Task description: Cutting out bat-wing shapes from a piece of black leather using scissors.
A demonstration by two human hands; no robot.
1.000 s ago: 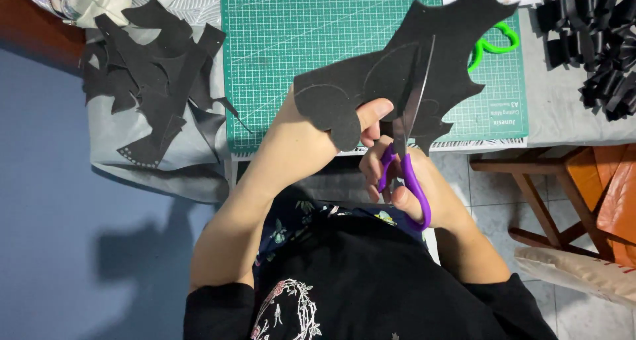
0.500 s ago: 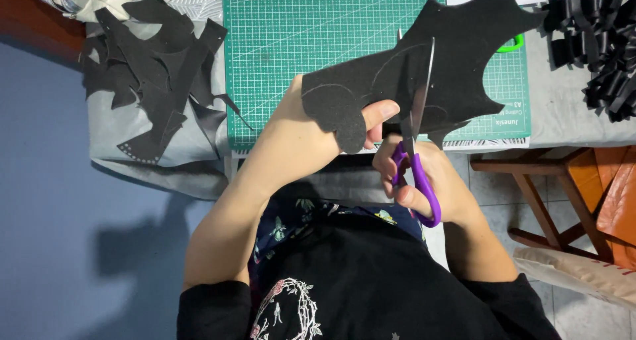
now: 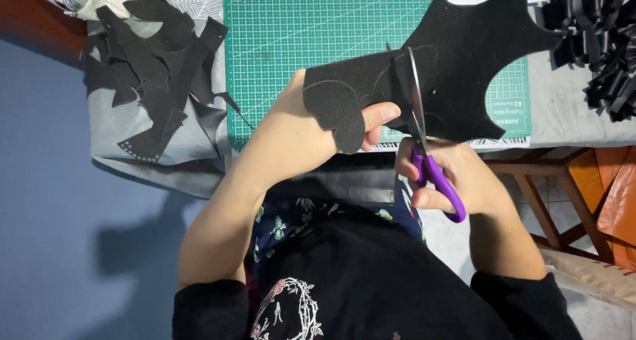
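- We hold a black felt sheet (image 3: 457, 68) up over the green cutting mat (image 3: 298, 42), its outer edge cut into scalloped, bat-wing points, its surface matte and slightly fuzzy.
- Our left hand (image 3: 311, 131) grips the sheet's near left lobe: the thumb lies on top near the middle, the other fingers are hidden beneath the felt, so it is pinched between them.
- Our right hand (image 3: 457, 174) works the purple-handled scissors (image 3: 427, 148); its fingers are curled through and around the loops, closed on the handles.
- The steel blades run almost straight away from us, from the handles by the sheet's near edge up into the felt, following a faint drawn curve; we cannot tell how far apart the blades stand.
- The sheet's long axis lies left to right, roughly crosswise to the blades, and the uncut felt lies ahead of the blade tips, away from our body. The right hand is the one at the cut; the left steadies just beside it.
- On the grey cloth (image 3: 112, 128) at the left of the worktop lies a heap of black offcuts (image 3: 152, 61), jagged and thin.
- At the far right sits a pile of black folded strips (image 3: 599, 45), glossier than the felt.
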